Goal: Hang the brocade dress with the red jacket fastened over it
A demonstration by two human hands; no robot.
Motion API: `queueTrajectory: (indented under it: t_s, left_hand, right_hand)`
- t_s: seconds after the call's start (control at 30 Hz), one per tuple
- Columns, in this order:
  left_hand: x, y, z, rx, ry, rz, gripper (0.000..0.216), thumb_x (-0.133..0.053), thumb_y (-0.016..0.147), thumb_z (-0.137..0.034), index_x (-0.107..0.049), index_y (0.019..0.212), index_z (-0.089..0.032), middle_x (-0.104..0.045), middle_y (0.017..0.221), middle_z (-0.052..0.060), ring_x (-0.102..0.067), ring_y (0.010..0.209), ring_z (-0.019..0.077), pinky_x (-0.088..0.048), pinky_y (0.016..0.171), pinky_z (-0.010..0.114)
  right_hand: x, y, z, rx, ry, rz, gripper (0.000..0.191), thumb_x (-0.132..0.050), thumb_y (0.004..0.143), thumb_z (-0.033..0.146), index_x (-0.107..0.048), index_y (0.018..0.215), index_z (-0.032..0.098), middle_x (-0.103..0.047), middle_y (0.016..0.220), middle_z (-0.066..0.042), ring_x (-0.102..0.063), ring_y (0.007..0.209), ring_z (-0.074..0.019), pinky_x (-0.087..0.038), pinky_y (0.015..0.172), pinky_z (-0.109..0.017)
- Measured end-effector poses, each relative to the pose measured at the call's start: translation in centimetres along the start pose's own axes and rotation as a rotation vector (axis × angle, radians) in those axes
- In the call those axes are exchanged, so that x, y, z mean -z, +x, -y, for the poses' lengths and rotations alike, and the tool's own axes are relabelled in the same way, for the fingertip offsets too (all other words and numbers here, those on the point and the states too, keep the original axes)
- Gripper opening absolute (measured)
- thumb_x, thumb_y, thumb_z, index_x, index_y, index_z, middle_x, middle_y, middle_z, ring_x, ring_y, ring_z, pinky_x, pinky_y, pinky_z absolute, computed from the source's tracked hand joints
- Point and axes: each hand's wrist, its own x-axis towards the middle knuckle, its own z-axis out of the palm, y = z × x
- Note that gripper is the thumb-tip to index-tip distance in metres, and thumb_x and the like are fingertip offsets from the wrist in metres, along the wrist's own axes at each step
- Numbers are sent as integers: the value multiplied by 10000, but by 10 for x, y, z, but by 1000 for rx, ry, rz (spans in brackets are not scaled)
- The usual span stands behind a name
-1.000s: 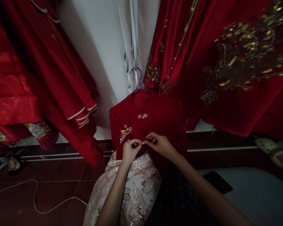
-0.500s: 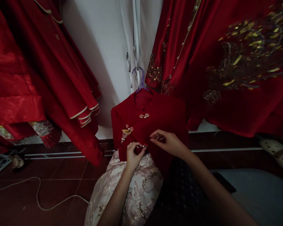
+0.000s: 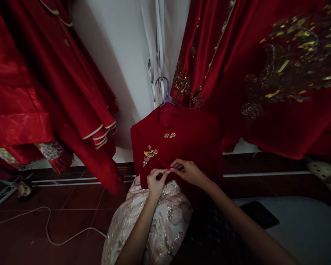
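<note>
A red jacket (image 3: 194, 140) hangs on a purple hanger (image 3: 167, 94). Near its collar sits a pearl clasp (image 3: 170, 135), and a gold fan-shaped brooch with pearl drops (image 3: 149, 154) is on its left part. At the lower front edge my left hand (image 3: 156, 183) is closed in a pinch. My right hand (image 3: 189, 172) meets it there, thumb and forefinger pinching at the same spot. The fingers mostly cover the small lower clasp between them. Below the jacket spreads a pale skirt with a gold floral pattern (image 3: 165, 217).
Red garments (image 3: 79, 73) hang at the left, and a red gown with gold sequins (image 3: 287, 117) hangs at the right. A cable (image 3: 48, 228) lies on the tiled floor. At the right are a clog (image 3: 324, 173) and a dark flat object (image 3: 260, 214) on a grey surface.
My right hand has moved left and down to my left hand, and its fingers now pinch at the lower clasp. The left hand keeps its pinch there.
</note>
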Motion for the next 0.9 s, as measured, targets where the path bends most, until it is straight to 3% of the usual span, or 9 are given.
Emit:
queueTrajectory:
  t_s: [0.23, 0.43, 0.53, 0.67, 0.9]
  left_hand:
    - [2, 0, 0, 76, -51, 14, 248, -600, 749, -402, -662, 795, -166, -678, 800, 42, -605, 773, 154, -472, 790, 304]
    - [6, 47, 5, 314, -415, -167, 381, -540, 765, -480, -631, 922, -146, -671, 800, 43, -611, 695, 122, -485, 642, 240]
    - [6, 69, 3, 395, -618, -142, 391, -608, 717, -467, -646, 922, -135, -679, 883, 63, -619, 729, 111, -480, 673, 225]
    - [4, 75, -2, 439, -815, -81, 397, -636, 711, -429, -654, 974, -132, -668, 1015, 99, -637, 841, 124, -475, 783, 254]
    - [1, 72, 4, 397, -724, -204, 327, -663, 678, -351, -677, 917, -129, -678, 1006, 99, -636, 878, 140, -469, 801, 258]
  right_hand:
    - [0, 1, 0, -1, 0, 11, 151, -584, 763, 319, -620, 860, 208, -693, 841, -18, -646, 810, -146, -505, 727, -266]
    - [22, -3, 13, 35, 117, 151, 277, -591, 753, 414, -624, 882, 171, -687, 838, -41, -633, 792, -145, -483, 724, -265]
    - [34, -7, 21, 57, 161, 199, 305, -584, 758, 432, -620, 893, 161, -682, 849, -48, -626, 798, -141, -474, 737, -264]
    - [36, -9, 25, 53, 163, 196, 296, -581, 763, 424, -614, 897, 163, -675, 848, -50, -620, 792, -139, -473, 725, -267]
    - [29, -8, 25, 51, 156, 213, 303, -578, 765, 431, -611, 892, 158, -674, 844, -52, -618, 792, -142, -472, 726, -269]
